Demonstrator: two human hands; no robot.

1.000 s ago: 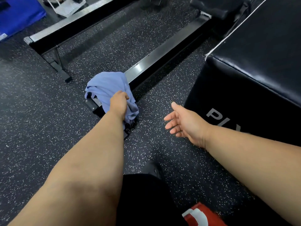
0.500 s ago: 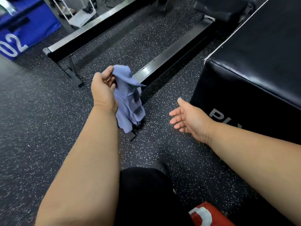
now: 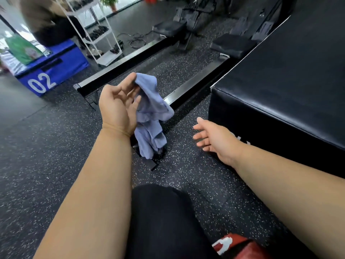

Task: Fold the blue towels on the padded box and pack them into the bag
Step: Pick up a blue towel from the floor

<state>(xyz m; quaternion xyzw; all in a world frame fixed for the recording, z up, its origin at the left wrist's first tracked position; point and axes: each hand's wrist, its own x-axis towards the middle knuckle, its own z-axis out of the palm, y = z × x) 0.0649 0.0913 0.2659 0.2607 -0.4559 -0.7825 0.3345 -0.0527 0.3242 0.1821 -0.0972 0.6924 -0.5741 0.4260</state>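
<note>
Dangling from the left hand (image 3: 119, 107), a blue towel (image 3: 151, 116) hangs crumpled in mid-air above the speckled floor (image 3: 46, 156). The hand is turned palm up, and its grip is a pinch: thumb and fingertips hold the towel's top edge, while the rest of the cloth droops in loose folds down past the wrist. The lower end of the towel hangs in front of the near end of a black metal rail (image 3: 188, 90); I cannot tell whether it touches.

The right hand (image 3: 214, 137) is held out low, palm facing inward, fingers straight and slightly spread. Its grip is released and it holds nothing. It sits well apart from the towel, just in front of the side wall of the padded box (image 3: 280, 81).

The box is large and black with white piping along its top edge, and stands to the right. White lettering on its side is mostly hidden behind the right forearm.

A second rail (image 3: 121, 70) runs parallel farther back. Beyond it, to the left, stands a blue box (image 3: 56, 71) marked "02" with a green bag (image 3: 22, 49) on top, and a white shelf rack (image 3: 97, 34) beside it. Black pads and cables lie farther back.

At the bottom, the person's dark-clothed leg (image 3: 164, 221) shows between the forearms, with a red and white item (image 3: 235, 247) at the frame's lower edge.
</note>
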